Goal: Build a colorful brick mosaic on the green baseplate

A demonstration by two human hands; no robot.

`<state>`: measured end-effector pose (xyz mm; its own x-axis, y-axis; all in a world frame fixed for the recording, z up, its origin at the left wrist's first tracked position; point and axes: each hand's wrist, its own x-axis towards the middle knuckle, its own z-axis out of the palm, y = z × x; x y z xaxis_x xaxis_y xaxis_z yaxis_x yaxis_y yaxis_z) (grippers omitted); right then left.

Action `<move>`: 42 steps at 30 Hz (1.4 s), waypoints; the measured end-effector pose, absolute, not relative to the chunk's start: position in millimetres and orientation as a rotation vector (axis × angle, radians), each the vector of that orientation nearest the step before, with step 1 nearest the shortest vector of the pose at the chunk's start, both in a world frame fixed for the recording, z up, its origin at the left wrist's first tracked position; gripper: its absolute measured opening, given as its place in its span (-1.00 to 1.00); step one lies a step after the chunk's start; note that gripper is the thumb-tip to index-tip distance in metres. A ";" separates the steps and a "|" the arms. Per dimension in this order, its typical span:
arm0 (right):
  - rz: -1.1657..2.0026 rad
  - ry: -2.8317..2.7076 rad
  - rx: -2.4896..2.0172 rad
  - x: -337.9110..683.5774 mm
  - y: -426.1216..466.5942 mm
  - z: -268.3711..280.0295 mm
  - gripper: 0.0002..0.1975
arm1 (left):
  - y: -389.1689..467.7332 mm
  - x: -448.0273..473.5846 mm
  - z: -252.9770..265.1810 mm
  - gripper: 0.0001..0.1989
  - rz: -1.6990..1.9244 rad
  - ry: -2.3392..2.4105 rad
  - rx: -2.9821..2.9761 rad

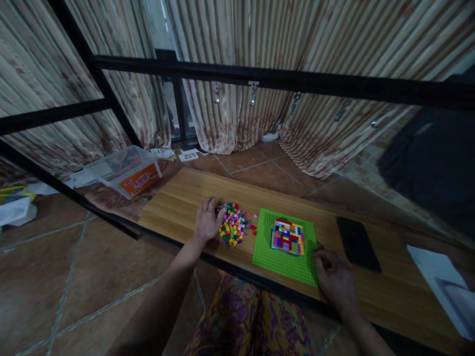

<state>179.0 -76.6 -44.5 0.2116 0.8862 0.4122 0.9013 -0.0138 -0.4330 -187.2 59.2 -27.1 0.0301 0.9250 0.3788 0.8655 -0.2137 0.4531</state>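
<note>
My left hand [208, 220] lay at the nine o'clock edge of the heap of small coloured bricks [234, 228], fingers curled down so the tips touched the pile; whether a brick was pinched between them I could not tell. The heap sat loose on the wooden tabletop [178, 198], in no tray or bowl, spread longer from twelve to six than across, with a few stray red pieces off towards three o'clock.

Just beyond those strays lay the green baseplate [282, 257], a square slightly skewed, and on its upper middle the flat multicoloured build [288, 237]. From my left hand it lay at three o'clock, past the pile. My right hand [334, 277] was nearer to it, resting half-closed at the plate's four o'clock corner, touching or just beside the edge and apparently holding nothing.

A dark phone [358, 243] lay at two o'clock from that hand. Off at ten o'clock, a clear plastic box [128, 173] stood on the floor, its contents unclear.
</note>
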 end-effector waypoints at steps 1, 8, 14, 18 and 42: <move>-0.020 -1.656 -1.880 179.2 -76.6 -44.9 -0.58 | 61.7 -183.5 -27.4 -0.50 0.925 1.894 2.202; -0.029 -1.678 -1.866 181.2 -76.1 -46.8 -0.57 | 51.2 -155.7 -24.3 -0.52 0.985 1.770 2.208; -0.043 -1.669 -1.848 181.0 -76.7 -47.6 -0.58 | 42.2 -151.7 -11.5 -0.55 1.076 1.662 2.030; -0.034 -1.677 -1.849 181.0 -76.7 -46.7 -0.60 | 53.1 -155.4 -2.9 -0.59 1.035 1.668 2.109; 0.025 -1.641 -1.864 174.3 -75.0 -39.1 -0.67 | 106.2 -138.9 28.2 -0.74 0.152 1.676 2.449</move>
